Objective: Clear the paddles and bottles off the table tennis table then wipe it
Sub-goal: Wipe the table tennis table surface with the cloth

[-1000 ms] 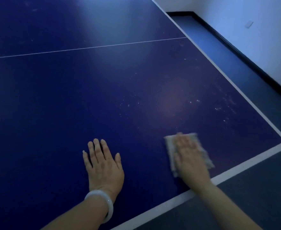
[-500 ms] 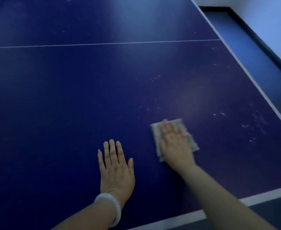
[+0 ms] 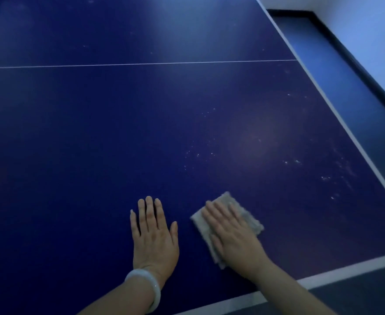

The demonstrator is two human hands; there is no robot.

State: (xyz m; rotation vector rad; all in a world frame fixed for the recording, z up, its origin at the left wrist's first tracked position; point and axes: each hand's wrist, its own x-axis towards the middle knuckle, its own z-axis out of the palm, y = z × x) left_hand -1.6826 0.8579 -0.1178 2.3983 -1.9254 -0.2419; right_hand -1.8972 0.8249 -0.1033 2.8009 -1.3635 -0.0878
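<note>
The dark blue table tennis table fills most of the view, with a thin white centre line across it. My right hand lies flat, fingers straight, pressing a folded grey cloth onto the table near the front edge. My left hand, with a pale bangle on the wrist, rests flat on the table just left of the cloth. Small white specks dot the surface beyond and to the right of the cloth. No paddles or bottles are in view.
The table's white border runs along the front edge and up the right side. Beyond the right edge lies blue floor, then a black skirting strip and a white wall.
My right hand has slid the cloth left across the table and then back towards the front edge. My left hand stays flat in the same spot. The camera view has shifted.
</note>
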